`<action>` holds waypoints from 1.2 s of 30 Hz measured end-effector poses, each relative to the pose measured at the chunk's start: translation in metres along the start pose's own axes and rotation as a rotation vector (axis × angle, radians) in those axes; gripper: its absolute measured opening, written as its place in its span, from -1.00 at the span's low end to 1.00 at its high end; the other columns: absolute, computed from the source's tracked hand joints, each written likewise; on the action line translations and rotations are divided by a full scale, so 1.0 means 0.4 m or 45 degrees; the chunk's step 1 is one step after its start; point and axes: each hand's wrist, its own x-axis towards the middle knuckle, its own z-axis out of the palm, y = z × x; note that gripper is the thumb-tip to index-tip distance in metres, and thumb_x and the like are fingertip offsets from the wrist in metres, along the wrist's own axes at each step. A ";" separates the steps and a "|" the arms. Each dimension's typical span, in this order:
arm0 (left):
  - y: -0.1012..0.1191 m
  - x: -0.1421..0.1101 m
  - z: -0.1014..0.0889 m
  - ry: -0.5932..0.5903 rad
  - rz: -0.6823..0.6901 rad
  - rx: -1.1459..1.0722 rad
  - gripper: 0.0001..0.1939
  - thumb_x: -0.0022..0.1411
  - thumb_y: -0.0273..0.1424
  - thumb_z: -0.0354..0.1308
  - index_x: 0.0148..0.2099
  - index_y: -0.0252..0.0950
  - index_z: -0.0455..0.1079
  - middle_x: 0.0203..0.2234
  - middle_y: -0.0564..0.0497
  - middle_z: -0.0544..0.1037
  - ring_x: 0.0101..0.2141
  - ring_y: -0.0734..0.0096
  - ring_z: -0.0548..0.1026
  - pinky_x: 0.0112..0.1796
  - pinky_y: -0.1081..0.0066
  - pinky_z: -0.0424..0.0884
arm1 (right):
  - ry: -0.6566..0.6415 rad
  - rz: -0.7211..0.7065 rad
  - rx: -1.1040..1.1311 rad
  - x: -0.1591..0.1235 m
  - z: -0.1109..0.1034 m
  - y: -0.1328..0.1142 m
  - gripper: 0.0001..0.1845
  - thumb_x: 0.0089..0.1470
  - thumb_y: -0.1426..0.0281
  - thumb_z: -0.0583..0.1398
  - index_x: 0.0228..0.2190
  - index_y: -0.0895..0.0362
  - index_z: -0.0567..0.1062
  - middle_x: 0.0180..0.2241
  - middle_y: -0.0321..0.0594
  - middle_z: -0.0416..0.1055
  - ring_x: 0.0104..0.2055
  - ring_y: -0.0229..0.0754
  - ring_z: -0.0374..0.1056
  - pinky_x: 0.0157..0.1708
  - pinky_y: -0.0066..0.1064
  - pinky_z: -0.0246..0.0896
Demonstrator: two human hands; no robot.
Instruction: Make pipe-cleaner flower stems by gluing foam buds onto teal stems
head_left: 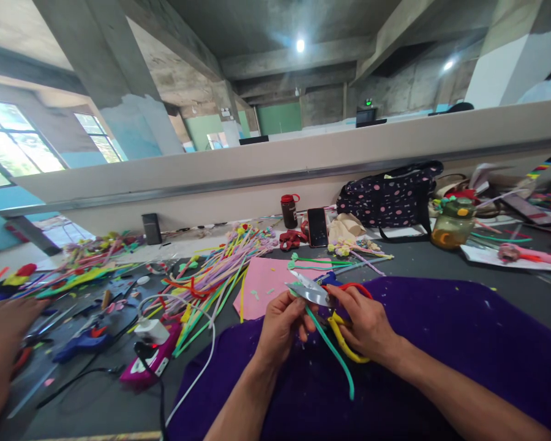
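My left hand pinches the upper end of a green pipe cleaner, whose free length hangs down over the purple cloth. In my right hand is a pair of scissors with red and yellow handles. The scissors' blades are apart and lie over the fingertips of my left hand, close to the pipe cleaner's end. Whether the blades touch it, I cannot tell. Behind the hands lies a pink sheet with small green scraps and several green pipe cleaners at its edge.
A pile of coloured pipe cleaners lies left of centre. Near it are a pink power strip with cables and a blue glue gun. Another person's arm reaches in at far left. A phone, bottle and dark bag stand behind.
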 end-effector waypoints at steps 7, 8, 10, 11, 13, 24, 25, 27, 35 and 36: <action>-0.004 -0.001 -0.001 0.015 0.019 0.000 -0.81 0.03 -0.33 0.18 -0.39 -0.38 0.33 -0.49 -0.04 0.55 -0.71 0.58 0.40 -0.76 0.64 0.24 | 0.004 -0.010 -0.063 -0.003 0.012 0.006 -0.31 -0.10 0.49 0.10 0.11 0.18 0.07 -0.18 -0.03 0.29 -0.20 -0.05 0.29 -0.29 -0.28 0.28; -0.003 -0.001 -0.001 0.018 0.018 -0.001 -0.81 0.03 -0.33 0.18 -0.39 -0.39 0.33 -0.49 -0.05 0.55 -0.71 0.58 0.40 -0.76 0.64 0.24 | 0.011 -0.012 -0.073 -0.004 0.014 0.007 -0.32 -0.10 0.49 0.10 0.10 0.18 0.08 -0.18 -0.03 0.30 -0.21 -0.05 0.29 -0.30 -0.28 0.29; -0.003 -0.001 0.000 0.023 0.016 0.004 -0.80 0.03 -0.32 0.18 -0.39 -0.39 0.33 -0.49 -0.05 0.55 -0.71 0.58 0.40 -0.76 0.63 0.24 | 0.014 -0.015 -0.086 -0.006 0.018 0.010 -0.33 -0.09 0.50 0.10 0.10 0.18 0.10 -0.19 -0.03 0.31 -0.23 -0.06 0.30 -0.30 -0.28 0.29; -0.003 -0.001 0.000 0.025 0.016 0.008 -0.79 0.02 -0.31 0.19 -0.39 -0.38 0.32 -0.49 -0.05 0.55 -0.71 0.58 0.40 -0.76 0.63 0.24 | 0.015 -0.014 -0.087 -0.006 0.019 0.011 -0.34 -0.09 0.50 0.10 0.10 0.18 0.10 -0.19 -0.02 0.31 -0.23 -0.06 0.31 -0.30 -0.29 0.29; -0.003 0.000 -0.001 0.026 0.013 0.018 -0.77 0.01 -0.30 0.19 -0.38 -0.38 0.32 -0.49 -0.05 0.55 -0.71 0.57 0.40 -0.76 0.63 0.24 | 0.008 -0.012 -0.080 -0.006 0.018 0.010 -0.34 -0.08 0.50 0.09 0.10 0.18 0.10 -0.19 -0.02 0.32 -0.23 -0.06 0.31 -0.30 -0.28 0.29; 0.007 -0.003 0.002 0.026 -0.014 0.007 -0.76 0.01 -0.28 0.19 -0.38 -0.39 0.34 -0.50 -0.04 0.53 -0.73 0.62 0.36 -0.76 0.64 0.23 | -0.142 0.358 0.494 0.013 -0.016 -0.021 -0.48 0.00 0.30 0.13 0.01 0.08 0.14 -0.34 -0.27 0.33 -0.41 -0.25 0.27 -0.39 -0.43 0.21; 0.008 -0.003 0.002 0.027 -0.014 0.008 -0.76 0.01 -0.28 0.19 -0.38 -0.39 0.34 -0.51 -0.04 0.52 -0.73 0.62 0.36 -0.76 0.64 0.23 | -0.128 0.368 0.521 0.012 -0.016 -0.018 -0.48 0.01 0.31 0.12 0.01 0.08 0.13 -0.34 -0.27 0.32 -0.41 -0.25 0.26 -0.39 -0.44 0.21; 0.008 -0.003 0.002 0.026 -0.015 0.019 -0.76 0.02 -0.28 0.18 -0.39 -0.39 0.35 -0.54 -0.04 0.52 -0.73 0.61 0.36 -0.76 0.64 0.23 | -0.113 0.342 0.501 0.010 -0.014 -0.012 -0.50 0.01 0.33 0.11 0.01 0.10 0.14 -0.35 -0.26 0.31 -0.41 -0.25 0.26 -0.40 -0.44 0.20; -0.004 0.000 0.003 0.088 -0.008 0.053 -0.73 -0.01 -0.24 0.19 -0.38 -0.37 0.35 -0.75 0.06 0.44 -0.79 0.59 0.31 -0.77 0.63 0.18 | -0.109 0.032 0.148 -0.004 0.000 -0.014 -0.30 -0.18 0.50 0.12 0.07 0.14 0.11 -0.20 -0.08 0.28 -0.25 -0.09 0.27 -0.28 -0.27 0.23; -0.005 0.000 0.003 0.102 -0.010 0.071 -0.74 0.00 -0.24 0.19 -0.38 -0.37 0.35 -0.75 0.05 0.44 -0.79 0.59 0.31 -0.77 0.62 0.18 | -0.108 0.038 0.132 -0.004 0.002 -0.013 -0.28 -0.19 0.51 0.11 0.08 0.14 0.11 -0.20 -0.07 0.28 -0.25 -0.09 0.28 -0.28 -0.27 0.24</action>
